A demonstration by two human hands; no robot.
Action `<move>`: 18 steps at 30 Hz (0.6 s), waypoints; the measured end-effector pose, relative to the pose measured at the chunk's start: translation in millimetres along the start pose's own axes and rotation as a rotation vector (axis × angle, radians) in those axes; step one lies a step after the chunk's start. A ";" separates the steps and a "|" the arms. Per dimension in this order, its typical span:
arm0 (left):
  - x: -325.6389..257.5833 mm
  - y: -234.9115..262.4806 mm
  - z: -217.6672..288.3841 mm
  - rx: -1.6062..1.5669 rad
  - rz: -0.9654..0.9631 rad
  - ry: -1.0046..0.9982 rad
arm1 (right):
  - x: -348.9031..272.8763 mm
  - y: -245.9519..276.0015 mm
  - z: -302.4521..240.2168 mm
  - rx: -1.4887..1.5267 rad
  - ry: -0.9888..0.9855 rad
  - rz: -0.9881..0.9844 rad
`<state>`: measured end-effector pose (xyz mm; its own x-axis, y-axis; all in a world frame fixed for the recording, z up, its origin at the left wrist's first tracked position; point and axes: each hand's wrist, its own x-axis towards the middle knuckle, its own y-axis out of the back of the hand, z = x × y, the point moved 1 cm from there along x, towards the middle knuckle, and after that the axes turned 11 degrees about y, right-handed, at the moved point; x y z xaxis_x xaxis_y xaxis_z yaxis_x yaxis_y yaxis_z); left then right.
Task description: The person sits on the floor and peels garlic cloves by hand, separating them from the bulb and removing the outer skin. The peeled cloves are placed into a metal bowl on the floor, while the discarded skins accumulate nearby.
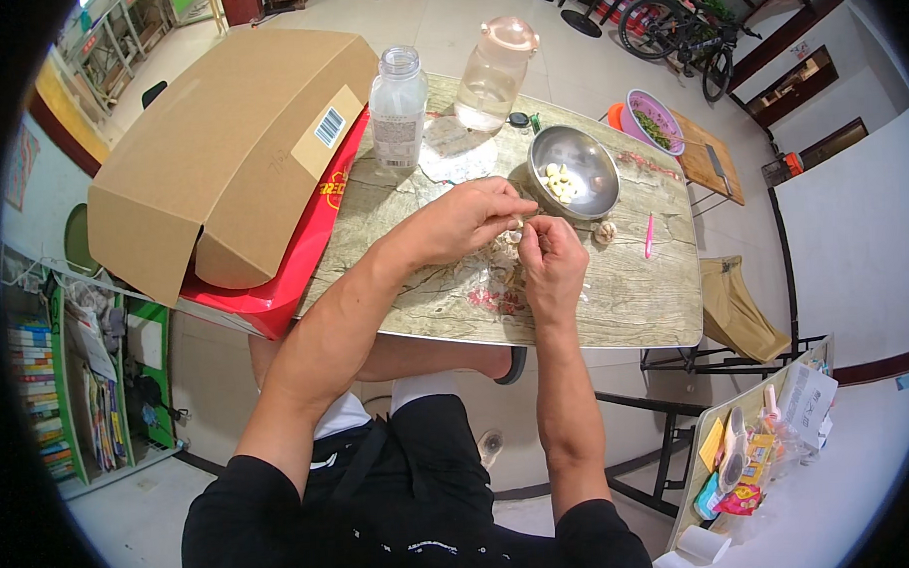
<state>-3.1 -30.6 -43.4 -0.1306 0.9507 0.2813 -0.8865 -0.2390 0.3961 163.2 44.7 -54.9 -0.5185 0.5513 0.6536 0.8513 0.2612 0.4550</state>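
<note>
Over the wood-patterned table [435,310], my left hand [469,221] and my right hand [554,265] meet fingertip to fingertip. Between them is a small pale garlic clove [518,225], mostly hidden by the closed fingers. Just beyond stands a steel bowl [596,179], and several peeled garlic cloves [559,183] lie inside it. A garlic bulb [605,233] rests to the right of my right hand, near the bowl. Loose garlic skins [499,267] are scattered below my hands. Farther right lies a slim pink tool [649,235], its kind unclear.
A big cardboard box [219,142] sits over a red tub [275,300] at the left. Behind my hands stand a clear jar [399,116] and a lidded jug [492,77]. Beyond the table, a purple basin [652,122] of greens adjoins a board with a knife [717,170].
</note>
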 end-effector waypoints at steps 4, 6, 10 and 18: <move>1.9 -0.4 3.3 -0.100 -0.062 0.062 | 1.7 1.4 -6.3 -0.025 0.034 0.031; 1.4 1.6 5.9 -0.110 -0.075 0.088 | 2.1 1.1 -8.7 -0.019 0.036 0.049; -0.1 0.6 9.1 -0.269 -0.114 0.208 | 0.2 0.5 -6.9 0.035 -0.007 0.079; -1.2 1.1 5.3 -0.458 -0.210 0.278 | -1.3 1.3 -7.3 0.052 -0.076 0.118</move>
<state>-1.5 -33.0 -38.7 0.0125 0.9995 -0.0277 -0.9998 0.0120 -0.0177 164.4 38.5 -50.7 -0.4084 0.6382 0.6526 0.9102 0.2303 0.3443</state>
